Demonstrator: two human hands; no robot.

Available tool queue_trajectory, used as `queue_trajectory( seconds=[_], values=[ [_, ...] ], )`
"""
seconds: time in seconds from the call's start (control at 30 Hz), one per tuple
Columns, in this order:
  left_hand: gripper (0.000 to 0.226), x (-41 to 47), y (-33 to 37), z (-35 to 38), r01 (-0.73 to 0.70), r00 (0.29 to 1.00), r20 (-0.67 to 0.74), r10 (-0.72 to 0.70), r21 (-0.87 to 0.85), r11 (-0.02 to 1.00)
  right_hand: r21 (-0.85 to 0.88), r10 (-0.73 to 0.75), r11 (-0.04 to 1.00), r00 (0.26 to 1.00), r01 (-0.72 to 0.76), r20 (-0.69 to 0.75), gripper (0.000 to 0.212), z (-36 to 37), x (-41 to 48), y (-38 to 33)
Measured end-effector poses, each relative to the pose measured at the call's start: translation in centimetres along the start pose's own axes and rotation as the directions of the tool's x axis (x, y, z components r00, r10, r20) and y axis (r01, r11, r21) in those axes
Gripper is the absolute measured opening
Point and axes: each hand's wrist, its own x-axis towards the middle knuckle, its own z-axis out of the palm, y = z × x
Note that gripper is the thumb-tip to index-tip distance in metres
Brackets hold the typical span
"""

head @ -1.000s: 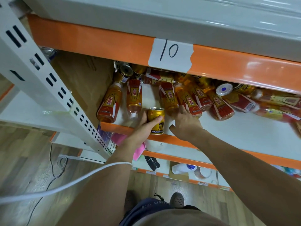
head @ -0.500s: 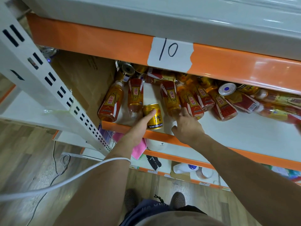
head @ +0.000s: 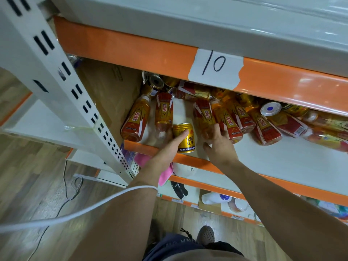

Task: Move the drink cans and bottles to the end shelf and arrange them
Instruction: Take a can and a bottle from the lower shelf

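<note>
The left hand (head: 168,146) wraps around a gold can (head: 185,137), with the thumb lying across its front. The can sits at the front edge of the white shelf (head: 282,159), in the middle of the frame, just beside a bottle on its left. The right hand (head: 219,146) is spread wide and holds nothing. Its fingertips touch the bottom ends of the orange bottles (head: 228,123) lying on their sides. More bottles lie in a heap toward the right.
</note>
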Motion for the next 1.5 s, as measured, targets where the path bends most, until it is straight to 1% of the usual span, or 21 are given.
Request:
queue_trajectory(
  seconds=[0.13,0.27,0.3,0.37,0.43,0.53,0.6,0.67,0.73,0.77,0.83,0.87,0.93,1.03,1.1,1.2,1.3,1.33,1.37,1.43,1.5],
  values=[
    [0.091,-1.0,0.6,-0.2,-0.044,0.998,-0.033,0.045,0.003,0.999,0.023,-0.044,0.999,0.992,0.048,-0.122,0.044,-3.0,-0.5,0.5],
    [0.098,-1.8,0.5,-1.1,-0.010,0.999,-0.032,0.008,-0.053,0.999,0.007,-0.112,0.993,0.959,0.118,-0.259,0.028,-6.3,-0.9,-0.4],
    [0.082,-2.1,0.7,-1.2,-0.009,1.000,-0.022,0.009,-0.027,1.000,0.002,-0.123,0.992,0.951,0.129,-0.285,0.025,-6.7,-1.0,-0.8],
    [0.032,-2.6,0.8,-1.7,-0.024,0.999,-0.020,0.025,0.028,0.999,0.042,-0.116,0.990,0.939,0.137,-0.323,0.026,-6.7,-0.8,-1.3],
    [0.022,-3.2,0.9,-2.1,-0.030,0.999,-0.037,0.030,0.016,0.999,0.121,-0.099,0.982,0.933,0.148,-0.345,0.031,-6.1,-0.1,-1.5],
    [0.030,-4.8,2.1,-1.8,-0.075,0.996,-0.040,0.074,-0.017,0.997,0.293,-0.035,0.945,0.940,0.141,-0.339,0.040,-4.8,0.9,-2.0],
    [0.050,-5.3,2.3,-2.1,-0.103,0.993,-0.068,0.096,-0.104,0.989,0.433,0.044,0.899,0.973,0.061,-0.227,0.053,-4.1,1.0,-2.2],
    [0.059,-6.2,2.5,-2.4,-0.137,0.988,-0.090,0.127,-0.109,0.985,0.458,0.065,0.889,0.987,0.011,-0.150,0.070,-3.2,1.1,-1.6],
    [0.062,-6.9,2.6,-2.7,-0.128,0.990,-0.072,0.121,-0.102,0.986,0.491,0.091,0.871,0.986,-0.009,-0.142,0.078,-2.8,1.0,-1.1],
    [0.059,-7.3,2.7,-2.8,-0.116,0.992,-0.055,0.111,-0.094,0.989,0.507,0.109,0.862,0.982,-0.016,-0.154,0.079,-2.9,0.7,-1.0],
    [0.054,-7.8,3.1,-2.5,-0.121,0.992,-0.032,0.119,-0.076,0.990,0.562,0.136,0.827,0.975,-0.014,-0.176,0.076,-3.0,-0.4,-0.4],
    [0.059,-8.0,3.4,-2.2,-0.124,0.992,-0.008,0.124,-0.069,0.990,0.608,0.159,0.794,0.967,-0.005,-0.200,0.072,-3.1,-1.3,0.0],
    [0.066,-8.3,4.1,-0.6,-0.129,0.989,0.061,0.131,-0.030,0.991,0.734,0.222,0.678,0.940,0.041,-0.258,0.061,-3.8,-4.0,0.6],
    [0.051,-8.1,5.0,3.4,-0.184,0.964,0.197,0.180,0.006,0.983,0.864,0.314,0.492,0.903,0.110,-0.294,0.050,-6.1,-7.9,2.4],
    [0.051,-8.3,5.4,7.0,-0.206,0.939,0.289,0.188,0.033,0.978,0.903,0.333,0.409,0.899,0.135,-0.285,0.045,-8.6,-10.4,4.3],
    [0.061,-9.2,4.8,12.9,-0.212,0.908,0.381,0.175,0.059,0.975,0.927,0.373,0.344,0.884,0.151,-0.282,0.037,-12.1,-13.8,8.0],
    [0.051,-10.8,3.3,19.0,-0.173,0.895,0.424,0.141,0.038,0.984,0.953,0.451,0.256,0.852,0.164,-0.267,0.024,-15.1,-17.2,12.6],
    [0.054,-11.4,2.8,21.0,-0.160,0.899,0.418,0.134,0.028,0.987,0.963,0.480,0.217,0.841,0.160,-0.248,0.019,-16.0,-18.2,14.2],
    [0.066,-11.8,2.2,23.1,-0.146,0.903,0.412,0.123,0.023,0.989,0.970,0.497,0.181,0.836,0.162,-0.232,0.014,-16.8,-19.3,15.9],
    [0.083,-12.4,1.0,26.7,-0.110,0.916,0.390,0.098,0.007,0.994,0.980,0.515,0.116,0.834,0.164,-0.201,0.015,-18.2,-21.3,18.9],
    [0.081,-13.6,-0.6,31.7,-0.089,0.905,0.419,0.076,0.012,0.996,0.981,0.528,0.056,0.829,0.184,-0.185,0.035,-20.2,-24.1,22.9]
  ],
)
